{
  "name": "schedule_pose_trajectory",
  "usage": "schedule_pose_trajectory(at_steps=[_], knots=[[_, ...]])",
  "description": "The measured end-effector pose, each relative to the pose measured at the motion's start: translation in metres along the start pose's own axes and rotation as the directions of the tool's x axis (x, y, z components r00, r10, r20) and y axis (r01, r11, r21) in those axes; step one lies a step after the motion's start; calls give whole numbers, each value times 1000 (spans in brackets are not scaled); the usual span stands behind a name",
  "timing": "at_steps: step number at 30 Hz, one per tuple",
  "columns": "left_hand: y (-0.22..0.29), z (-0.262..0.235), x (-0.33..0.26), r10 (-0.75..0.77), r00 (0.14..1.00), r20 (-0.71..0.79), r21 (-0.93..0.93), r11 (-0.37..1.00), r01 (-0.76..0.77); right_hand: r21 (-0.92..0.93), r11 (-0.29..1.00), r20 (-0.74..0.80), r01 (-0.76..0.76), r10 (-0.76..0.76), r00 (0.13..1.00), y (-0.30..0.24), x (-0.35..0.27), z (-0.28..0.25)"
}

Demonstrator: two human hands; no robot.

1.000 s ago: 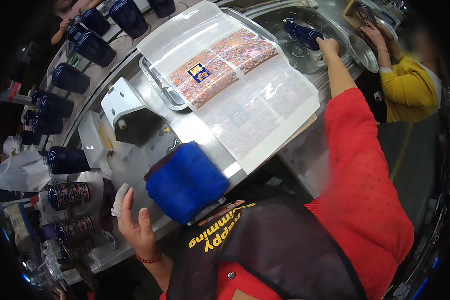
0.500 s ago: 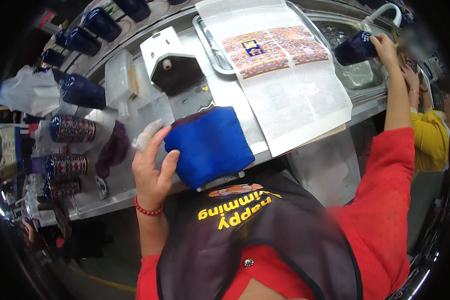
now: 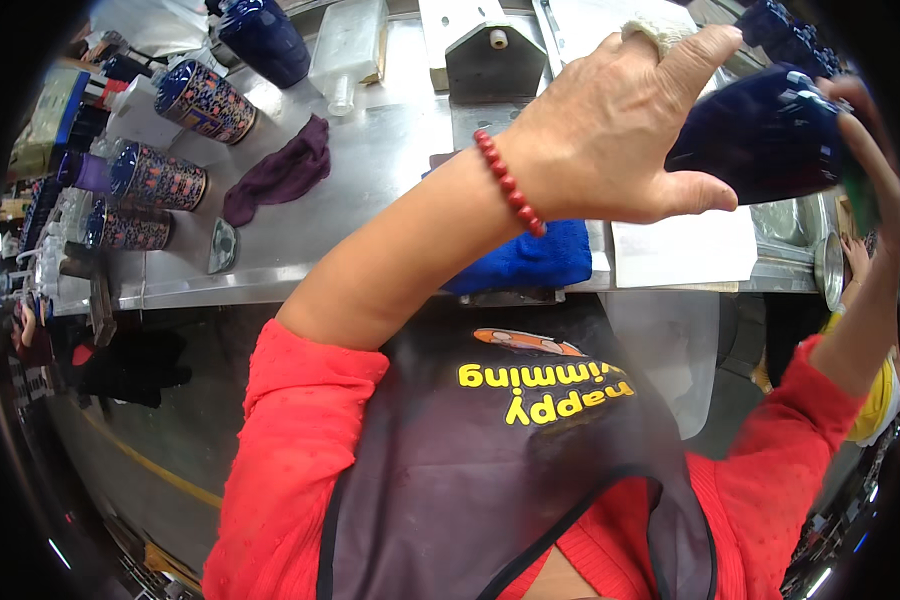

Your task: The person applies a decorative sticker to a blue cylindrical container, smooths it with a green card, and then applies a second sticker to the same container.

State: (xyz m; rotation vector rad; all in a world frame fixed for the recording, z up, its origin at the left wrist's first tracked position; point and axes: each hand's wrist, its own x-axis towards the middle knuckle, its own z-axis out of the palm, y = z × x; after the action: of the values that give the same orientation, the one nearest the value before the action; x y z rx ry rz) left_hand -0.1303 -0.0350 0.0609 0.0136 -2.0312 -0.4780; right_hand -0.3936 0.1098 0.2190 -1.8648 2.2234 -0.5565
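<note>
My right hand (image 3: 875, 150) grips the right end of a dark blue tumbler (image 3: 760, 135), which lies sideways above the right part of the counter; this hand is somewhat blurred. From the left, my left hand (image 3: 615, 140) reaches to the tumbler's other end, thumb and index finger spread apart. White wrapping (image 3: 660, 35) shows at its fingers; whether it touches the tumbler I cannot tell. Beneath my left wrist lies a folded blue cloth (image 3: 530, 262), partly hidden by the arm. A white sheet (image 3: 685, 250) lies under the tumbler.
Several patterned tumblers (image 3: 160, 177) stand at the left, near a crumpled purple cloth (image 3: 285, 172). A black-faced fixture (image 3: 495, 62) and a clear plastic container (image 3: 348, 45) are at the back. Beyond the sheet is a metal sink (image 3: 792, 228). A co-worker's yellow sleeve (image 3: 875, 405) shows at right.
The tumbler has come away from the sink tap toward me in my right hand. My left hand has swung from beside the blue cloth across to the tumbler. The view has shifted left.
</note>
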Motion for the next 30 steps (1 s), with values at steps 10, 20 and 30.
schedule_pose_trajectory(at_steps=[10, 20, 30], knots=[[-11, -50, -96, -788, 518, 334, -785, 72, 615, 398, 905, -40, 148, -144, 989, -49, 96, 183], [-13, -57, -95, -808, 401, 432, -768, -96, 633, 77, 990, -148, 114, -102, 984, 69, 79, 204], [-12, -52, -91, -851, 359, 384, -731, -43, 681, -259, 932, 82, -255, 284, 955, 94, 134, 265]])
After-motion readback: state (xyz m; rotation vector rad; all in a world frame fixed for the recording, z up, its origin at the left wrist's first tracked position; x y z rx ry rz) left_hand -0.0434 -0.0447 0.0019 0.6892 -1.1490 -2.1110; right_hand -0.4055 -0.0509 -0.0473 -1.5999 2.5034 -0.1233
